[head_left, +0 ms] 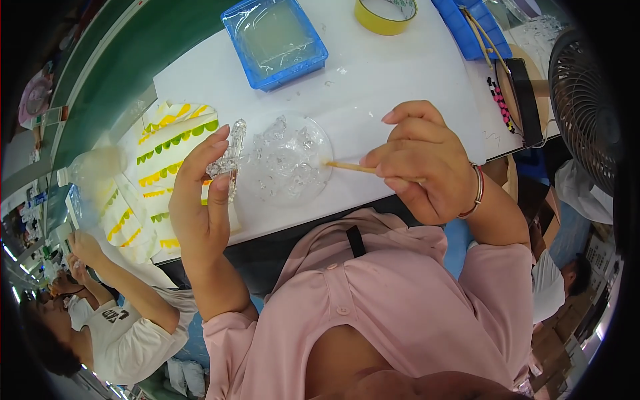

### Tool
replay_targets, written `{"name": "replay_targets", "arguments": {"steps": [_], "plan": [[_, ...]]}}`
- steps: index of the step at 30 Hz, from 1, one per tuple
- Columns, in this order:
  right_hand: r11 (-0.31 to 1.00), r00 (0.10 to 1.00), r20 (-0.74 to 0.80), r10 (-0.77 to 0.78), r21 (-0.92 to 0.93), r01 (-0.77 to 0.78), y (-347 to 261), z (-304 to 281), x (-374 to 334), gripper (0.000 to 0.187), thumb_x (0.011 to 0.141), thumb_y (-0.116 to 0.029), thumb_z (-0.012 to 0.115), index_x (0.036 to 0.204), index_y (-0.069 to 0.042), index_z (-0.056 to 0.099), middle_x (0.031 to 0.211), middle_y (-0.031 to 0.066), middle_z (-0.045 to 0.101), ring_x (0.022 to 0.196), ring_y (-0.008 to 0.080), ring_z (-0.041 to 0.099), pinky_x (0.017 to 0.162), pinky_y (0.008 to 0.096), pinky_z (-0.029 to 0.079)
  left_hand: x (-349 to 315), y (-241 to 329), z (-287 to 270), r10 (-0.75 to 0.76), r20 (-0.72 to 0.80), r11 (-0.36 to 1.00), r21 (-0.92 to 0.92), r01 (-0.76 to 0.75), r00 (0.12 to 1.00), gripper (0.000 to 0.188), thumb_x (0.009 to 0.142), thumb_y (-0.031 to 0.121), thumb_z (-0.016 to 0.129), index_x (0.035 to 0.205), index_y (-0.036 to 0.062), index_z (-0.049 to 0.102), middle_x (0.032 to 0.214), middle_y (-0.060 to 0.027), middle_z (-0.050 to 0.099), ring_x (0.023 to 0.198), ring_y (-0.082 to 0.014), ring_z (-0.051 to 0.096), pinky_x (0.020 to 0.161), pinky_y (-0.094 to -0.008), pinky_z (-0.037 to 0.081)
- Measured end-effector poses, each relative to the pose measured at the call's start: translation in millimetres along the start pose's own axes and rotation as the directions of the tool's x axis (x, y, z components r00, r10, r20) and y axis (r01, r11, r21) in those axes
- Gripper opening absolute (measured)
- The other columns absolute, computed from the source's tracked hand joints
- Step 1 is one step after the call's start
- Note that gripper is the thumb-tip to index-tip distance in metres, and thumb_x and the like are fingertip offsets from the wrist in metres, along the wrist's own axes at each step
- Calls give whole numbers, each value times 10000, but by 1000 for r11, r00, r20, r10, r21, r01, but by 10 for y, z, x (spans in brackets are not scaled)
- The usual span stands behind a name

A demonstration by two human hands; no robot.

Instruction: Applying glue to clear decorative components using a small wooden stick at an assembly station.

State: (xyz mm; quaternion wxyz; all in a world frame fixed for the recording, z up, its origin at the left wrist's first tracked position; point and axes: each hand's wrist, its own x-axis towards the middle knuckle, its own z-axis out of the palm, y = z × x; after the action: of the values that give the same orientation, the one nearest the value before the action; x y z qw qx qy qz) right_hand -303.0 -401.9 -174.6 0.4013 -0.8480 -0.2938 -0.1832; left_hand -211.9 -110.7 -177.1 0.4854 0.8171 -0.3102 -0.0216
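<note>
My left hand (203, 190) pinches a clear, bumpy, roughly cross-shaped ornament piece (233, 157) between thumb and fingers, upright at the left side of a clear round dish (319, 137). Several loose clear pieces (277, 150) lie heaped in the dish; their exact shapes blur together. On the other side, my right hand (427, 160) is closed around a thin wooden stick (352, 167). The stick points left, and its tip is over the dish's right rim; whether it touches cannot be made out.
Beyond the dish stands a blue tray (272, 81) with clear film inside. A yellow tape roll (385, 25) and a blue bin (490, 43) sit farther right, near a fan (587, 113). Scallop-patterned sheets (177, 150) and a plastic bottle (97, 170) lie left, near a co-worker (133, 337).
</note>
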Motion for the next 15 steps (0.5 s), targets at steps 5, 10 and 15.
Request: {"name": "replay_targets", "arguments": {"steps": [5, 10, 15], "plan": [[999, 999, -28, 28, -24, -28, -20, 48, -12, 113, 848, -39, 557, 952, -81, 543, 911, 81, 702, 656, 199, 543, 903, 464, 432, 16, -70, -24, 37, 8, 999, -37, -37, 999, 258, 979, 147, 529, 1186, -5, 560, 1230, -180, 613, 1143, -231, 576, 833, -294, 524], [996, 996, -60, 65, -54, -69, -78, 50, -39, 92, 866, -54, 547, 950, -92, 548, 911, 66, 705, 672, 195, 543, 926, 463, 416, 33, -87, -44, -3, 27, 997, -78, 5, 1000, 300, 962, 189, 576, 1189, -7, 567, 1217, -145, 632, 1072, -201, 614, 794, -280, 534], [998, 997, -50, 54, -19, -55, -147, 116, -126, 92, 875, -59, 544, 956, -101, 555, 919, 65, 713, 676, 194, 540, 944, 467, 400, -11, -71, -46, 0, 14, 999, -46, 0, 1000, 313, 952, 199, 596, 1180, -15, 581, 1192, -115, 653, 890, -133, 621, 745, -252, 526]]}}
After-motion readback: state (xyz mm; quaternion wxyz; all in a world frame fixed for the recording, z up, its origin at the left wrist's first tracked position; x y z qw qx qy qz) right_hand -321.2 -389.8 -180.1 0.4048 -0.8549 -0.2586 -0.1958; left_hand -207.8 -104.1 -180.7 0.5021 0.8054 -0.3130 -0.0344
